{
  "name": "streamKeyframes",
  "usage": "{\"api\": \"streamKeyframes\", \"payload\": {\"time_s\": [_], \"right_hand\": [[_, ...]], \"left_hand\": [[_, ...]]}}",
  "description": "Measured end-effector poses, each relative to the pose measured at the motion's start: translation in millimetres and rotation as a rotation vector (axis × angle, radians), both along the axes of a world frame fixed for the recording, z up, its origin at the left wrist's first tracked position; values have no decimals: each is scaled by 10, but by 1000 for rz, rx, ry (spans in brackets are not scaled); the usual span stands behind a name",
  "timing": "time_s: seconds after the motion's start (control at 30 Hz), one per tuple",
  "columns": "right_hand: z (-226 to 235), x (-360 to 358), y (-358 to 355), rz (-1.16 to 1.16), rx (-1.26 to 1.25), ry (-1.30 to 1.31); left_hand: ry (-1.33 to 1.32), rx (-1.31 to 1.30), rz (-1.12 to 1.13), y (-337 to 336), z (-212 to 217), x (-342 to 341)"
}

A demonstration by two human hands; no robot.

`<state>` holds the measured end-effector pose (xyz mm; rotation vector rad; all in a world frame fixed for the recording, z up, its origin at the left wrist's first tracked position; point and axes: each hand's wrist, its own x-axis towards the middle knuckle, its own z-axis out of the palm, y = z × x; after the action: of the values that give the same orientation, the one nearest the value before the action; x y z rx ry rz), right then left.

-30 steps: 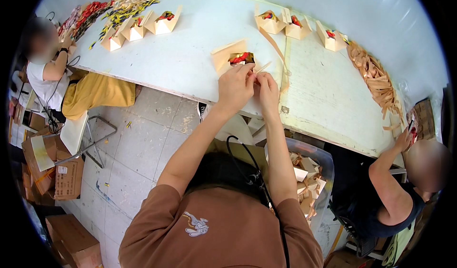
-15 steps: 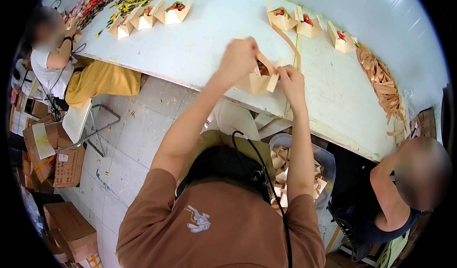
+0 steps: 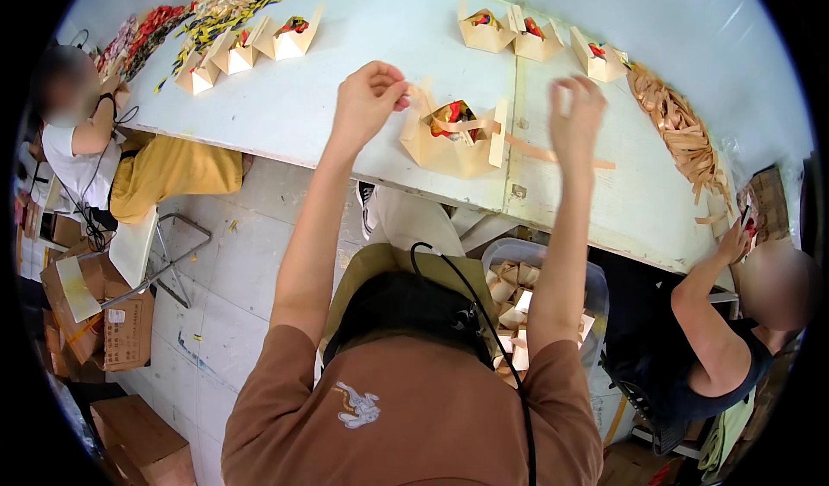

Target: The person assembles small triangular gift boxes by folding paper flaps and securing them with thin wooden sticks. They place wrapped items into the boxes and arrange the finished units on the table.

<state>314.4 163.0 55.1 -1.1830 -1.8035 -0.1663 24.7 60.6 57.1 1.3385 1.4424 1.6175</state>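
A cream open-topped paper box (image 3: pixel 455 153) stands near the table's front edge, with colourful wrapped pieces (image 3: pixel 452 116) inside. A tan ribbon (image 3: pixel 535 149) crosses the box through its right side panel; its tail lies on the table, passing under my right forearm. My left hand (image 3: pixel 370 101) is at the box's upper left, fingers pinched at the ribbon's pale end. Raised to the right of the box, my right hand (image 3: pixel 577 123) has curled fingers with a gap between them and nothing visible in it.
Similar filled boxes (image 3: pixel 289 41) stand at the far left and others (image 3: pixel 537 41) at the far right. A tan ribbon pile (image 3: pixel 678 132) lies along the right edge. Below the table, a plastic bin (image 3: pixel 596 300) holds folded boxes. Co-workers sit at either side.
My hands have moved apart: the left to the left, the right away from the box, letting go of the ribbon. The ribbon now lies across the box, its tail stretched to the right.
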Motion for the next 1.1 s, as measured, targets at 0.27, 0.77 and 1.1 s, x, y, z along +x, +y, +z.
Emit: {"api": "streamKeyframes", "payload": {"time_s": [0.27, 0.77, 1.1], "right_hand": [[222, -1141, -432, 693, -489, 135], [-81, -1159, -326, 452, -583, -60], [-106, -1152, -276, 458, -666, -31]], "left_hand": [[-5, 136, -36, -60, 131, 236], [421, -182, -91, 23, -206, 111], [415, -174, -70, 1, -215, 133]]}}
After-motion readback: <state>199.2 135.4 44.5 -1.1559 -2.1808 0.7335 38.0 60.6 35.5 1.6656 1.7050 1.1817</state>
